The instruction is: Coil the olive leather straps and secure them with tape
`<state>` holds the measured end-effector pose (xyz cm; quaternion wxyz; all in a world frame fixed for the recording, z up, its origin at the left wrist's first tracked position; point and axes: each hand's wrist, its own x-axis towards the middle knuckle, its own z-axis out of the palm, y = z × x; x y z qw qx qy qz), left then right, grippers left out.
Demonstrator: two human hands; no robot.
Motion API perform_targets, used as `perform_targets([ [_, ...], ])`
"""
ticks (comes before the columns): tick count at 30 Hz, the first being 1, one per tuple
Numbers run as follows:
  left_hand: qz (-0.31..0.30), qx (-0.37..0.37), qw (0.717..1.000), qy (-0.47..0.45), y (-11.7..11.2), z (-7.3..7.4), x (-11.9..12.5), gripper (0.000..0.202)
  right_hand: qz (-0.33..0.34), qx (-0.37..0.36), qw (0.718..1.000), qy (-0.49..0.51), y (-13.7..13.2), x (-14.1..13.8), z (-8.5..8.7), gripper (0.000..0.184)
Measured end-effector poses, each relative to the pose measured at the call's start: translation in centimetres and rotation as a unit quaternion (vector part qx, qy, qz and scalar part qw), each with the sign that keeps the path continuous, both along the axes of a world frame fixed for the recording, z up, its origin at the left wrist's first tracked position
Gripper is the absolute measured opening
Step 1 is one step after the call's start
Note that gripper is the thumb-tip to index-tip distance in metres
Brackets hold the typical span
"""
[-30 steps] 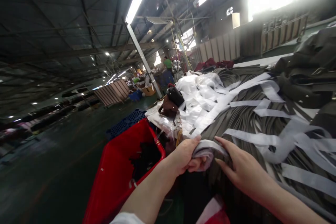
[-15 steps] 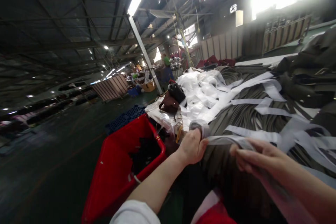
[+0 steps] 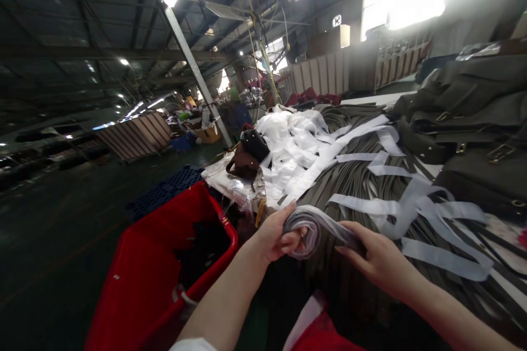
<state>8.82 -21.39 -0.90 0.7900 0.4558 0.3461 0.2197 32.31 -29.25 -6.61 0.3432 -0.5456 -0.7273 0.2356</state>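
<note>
Holds a pale coil (image 3: 312,234) in mid-air, to the right of the red bin (image 3: 140,263) and apart from it. Grips the coil with the left hand (image 3: 275,235), with curled fingers pressed at the open face and one digit laid along the outer turn; probably held this way to stop the spiral from springing loose. Takes the free length of strip (image 3: 330,222) into the right hand (image 3: 377,259), farther right of the bin, between thumb and fingers; likely placed so to guide the strip flat and fairly taut. Cannot tell from this angle whether to call this a firm pinch or a loose guide.

Notes dark grey straps (image 3: 349,181) heaped right of the bin, under loose white strips (image 3: 366,205); presumably laid lengthwise to limit tangling. Notes also a white mound (image 3: 284,137) beyond the bin to its right, and dark bags (image 3: 486,88) well apart to its far right. Sees dark contents (image 3: 201,247) inside the bin, too shadowed to identify; perhaps dropped there to stay gathered.
</note>
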Motion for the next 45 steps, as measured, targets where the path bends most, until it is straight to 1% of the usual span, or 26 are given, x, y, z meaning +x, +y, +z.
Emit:
perform_targets([
  [3, 0.015, -0.05, 0.995, -0.087, 0.7, 1.0, 0.1, 0.076, 0.002, -0.017, 0.999, 0.03, 0.0, -0.8, -0.9, 0.031],
  [5, 0.04, -0.058, 0.982, -0.173, 0.9, 1.4, 0.6, 0.076, 0.054, -0.071, 0.992, 0.092, -0.2, -1.8, -1.6, 0.034],
  [6, 0.055, -0.055, 0.974, -0.213, 0.9, 1.4, 1.1, 0.074, 0.086, -0.11, 0.98, 0.139, -0.3, -2.6, -2.0, 0.038],
  [8, 0.081, -0.035, 0.958, -0.272, 0.7, 1.2, 2.2, 0.063, 0.13, -0.181, 0.944, 0.244, -0.6, -4.0, -2.6, 0.046],
  [10, 0.099, 0.013, 0.95, -0.296, 0.2, 0.4, 3.6, 0.05, 0.15, -0.215, 0.906, 0.332, -0.7, -5.1, -2.9, 0.052],
  [12, 0.112, 0.086, 0.949, -0.281, -0.5, -0.7, 4.9, 0.043, 0.159, -0.225, 0.877, 0.393, -0.5, -5.5, -2.9, 0.051],
  [14, 0.104, 0.163, 0.955, -0.227, -1.4, -1.9, 5.8, 0.044, 0.153, -0.24, 0.85, 0.444, -0.2, -5.3, -2.9, 0.044],
  [17, 0.053, 0.277, 0.949, -0.139, -2.4, -3.5, 6.3, 0.044, 0.129, -0.272, 0.793, 0.529, -0.1, -4.1, -3.0, 0.032],
  [19, 0.022, 0.336, 0.936, -0.102, -2.8, -4.1, 6.2, 0.041, 0.126, -0.289, 0.759, 0.57, -0.2, -3.2, -3.0, 0.033],
  [21, 0.005, 0.366, 0.928, -0.074, -3.0, -4.6, 6.1, 0.04, 0.128, -0.29, 0.741, 0.592, -0.4, -2.5, -2.8, 0.039],
  [23, 0.02, 0.41, 0.911, -0.043, -3.2, -4.9, 6.0, 0.038, 0.121, -0.277, 0.733, 0.609, -0.3, -2.0, -2.6, 0.049],
  [24, 0.031, 0.443, 0.896, -0.024, -3.4, -5.0, 6.0, 0.036, 0.112, -0.268, 0.732, 0.616, -0.2, -1.8, -2.5, 0.052],
  [25, 0.039, 0.478, 0.878, -0.004, -3.6, -5.1, 6.1, 0.033, 0.097, -0.26, 0.735, 0.619, -0.1, -1.7, -2.5, 0.054],
  [27, 0.045, 0.536, 0.843, 0.021, -3.9, -5.4, 6.2, 0.027, 0.058, -0.242, 0.751, 0.611, 0.1, -1.5, -2.6, 0.055],
  [29, 0.03, 0.565, 0.824, 0.022, -4.0, -6.1, 6.1, 0.025, 0.019, -0.217, 0.788, 0.576, 0.2, -0.7, -2.8, 0.053],
  [30, 0.022, 0.571, 0.82, 0.022, -3.9, -6.7, 6.0, 0.026, 0.007, -0.204, 0.816, 0.541, 0.1, 0.0, -3.0, 0.052],
  [31, 0.014, 0.57, 0.821, 0.028, -3.7, -7.3, 5.8, 0.028, 0.002, -0.19, 0.85, 0.492, -0.1, 0.8, -3.1, 0.051],
  [33, 0.012, 0.542, 0.838, 0.065, -3.2, -8.9, 5.3, 0.031, 0.011, -0.171, 0.922, 0.347, -0.8, 2.8, -3.3, 0.047],
  [34, 0.02, 0.517, 0.851, 0.093, -3.0, -9.7, 5.2, 0.032, 0.021, -0.17, 0.95, 0.263, -1.3, 3.7, -3.5, 0.045],
  [35, 0.027, 0.488, 0.864, 0.119, -3.0, -10.5, 5.2, 0.033, 0.031, -0.174, 0.968, 0.181, -1.9, 4.5, -3.7, 0.042],
  [36, 0.026, 0.463, 0.875, 0.136, -3.1, -11.2, 5.3, 0.035, 0.035, -0.184, 0.977, 0.105, -2.4, 5.1, -3.9, 0.04],
  [37, 0.01, 0.446, 0.884, 0.141, -3.4, -11.8, 5.5, 0.037, 0.037, -0.2, 0.978, 0.045, -3.0, 5.4, -4.3, 0.039],
  [39, -0.054, 0.433, 0.891, 0.126, -4.7, -12.7, 6.5, 0.042, 0.037, -0.232, 0.972, -0.012, -4.1, 5.4, -5.1, 0.038],
  [41, -0.093, 0.431, 0.889, 0.12, -6.4, -13.4, 7.7, 0.039, 0.04, -0.254, 0.966, -0.009, -5.1, 5.0, -6.0, 0.035],
  [43, -0.078, 0.417, 0.895, 0.135, -8.1, -14.4, 8.7, 0.032, 0.041, -0.267, 0.963, 0.012, -6.1, 4.6, -6.9, 0.031],
  [45, -0.053, 0.392, 0.909, 0.132, -9.3, -15.6, 9.4, 0.03, 0.026, -0.279, 0.96, 0.02, -7.0, 4.5, -8.0, 0.029],
])
